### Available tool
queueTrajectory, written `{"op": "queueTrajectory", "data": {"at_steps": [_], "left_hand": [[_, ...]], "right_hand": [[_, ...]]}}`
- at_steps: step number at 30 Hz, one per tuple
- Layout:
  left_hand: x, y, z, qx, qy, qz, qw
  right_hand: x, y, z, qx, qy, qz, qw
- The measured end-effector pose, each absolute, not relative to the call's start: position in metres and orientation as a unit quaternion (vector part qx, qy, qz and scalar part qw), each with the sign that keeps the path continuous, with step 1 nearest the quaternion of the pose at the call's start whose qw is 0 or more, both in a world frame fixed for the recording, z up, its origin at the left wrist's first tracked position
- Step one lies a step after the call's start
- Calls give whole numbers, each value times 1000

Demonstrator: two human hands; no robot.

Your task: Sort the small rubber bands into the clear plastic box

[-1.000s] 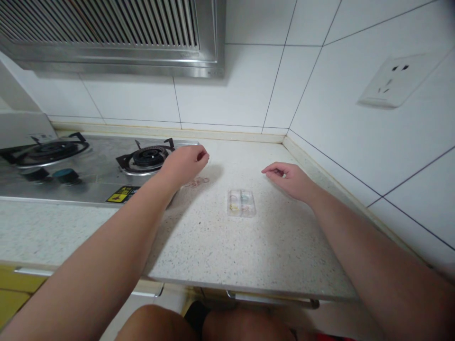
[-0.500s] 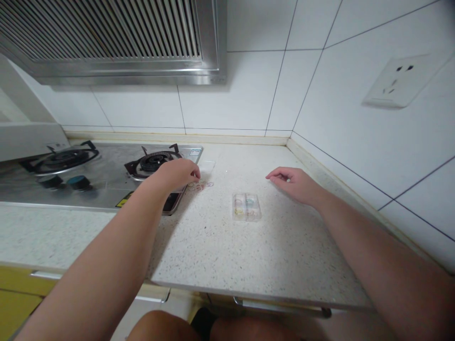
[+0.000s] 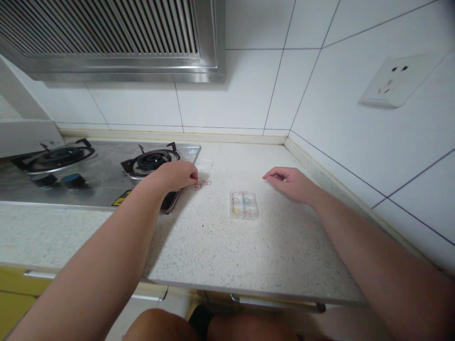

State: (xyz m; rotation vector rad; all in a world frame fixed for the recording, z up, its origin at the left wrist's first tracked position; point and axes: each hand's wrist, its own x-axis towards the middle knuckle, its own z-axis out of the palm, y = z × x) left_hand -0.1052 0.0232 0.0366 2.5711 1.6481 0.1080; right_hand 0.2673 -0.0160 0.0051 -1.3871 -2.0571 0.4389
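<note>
My left hand [image 3: 181, 174] is at the pile of thin, pale pink and whitish loops [image 3: 203, 183], which look like small elastic bands, beside the stove's right edge. Its fingers are bent together downward, and whatever they pinch is hidden. Between my hands, a bit nearer to me, sits a small clear divided box [image 3: 244, 205] with little coloured loops in its compartments. My right hand [image 3: 289, 183] rests on the counter to the right of the box, thumb and fingers drawn together at the tips, with nothing visible in them.
A steel gas stove [image 3: 103, 189] with two black burners lies on the left. Behind my left hand is a clear, flat lid-like piece [image 3: 206, 164]. The range hood [image 3: 124, 76] hangs above, tiled wall [image 3: 320, 109] behind and to the right. The speckled counter [image 3: 220, 255] ends near my knees.
My left hand has dipped slightly over the loops, its fingers drawn in more. My right hand and the box keep their places; the whole view has shifted a little.
</note>
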Motion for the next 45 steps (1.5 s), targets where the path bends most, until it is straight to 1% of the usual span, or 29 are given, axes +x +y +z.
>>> {"op": "queueTrajectory", "data": {"at_steps": [6, 10, 13, 16, 19, 25, 28, 31, 34, 37, 41, 45], "left_hand": [[-93, 14, 40, 844, 529, 86, 20], [-75, 7, 39, 865, 485, 123, 31], [-60, 2, 33, 878, 441, 169, 79], [-43, -6, 25, 864, 414, 233, 164], [-26, -15, 20, 845, 399, 270, 230], [-3, -17, 9, 803, 366, 352, 312], [4, -9, 2, 782, 344, 388, 345], [8, -3, -3, 773, 329, 398, 369], [10, -1, -4, 766, 329, 390, 391], [12, 0, -4, 759, 337, 381, 406], [13, 1, -5, 748, 337, 390, 420], [10, 0, -2, 718, 363, 395, 443]], "right_hand": [[266, -16, 5, -522, -778, 173, 304], [265, -16, 4, -515, -782, 176, 303], [264, -16, 4, -505, -790, 176, 301], [261, -17, 4, -492, -794, 189, 303], [258, -17, 3, -495, -790, 196, 303], [248, -18, -1, -485, -797, 197, 300], [239, -20, -4, -466, -804, 195, 313], [230, -21, -8, -438, -813, 200, 328], [225, -21, -12, -448, -805, 188, 341], [221, -17, -13, -467, -792, 143, 366], [211, -8, -13, -458, -810, 91, 355], [204, 0, -14, -476, -791, 103, 372]]}}
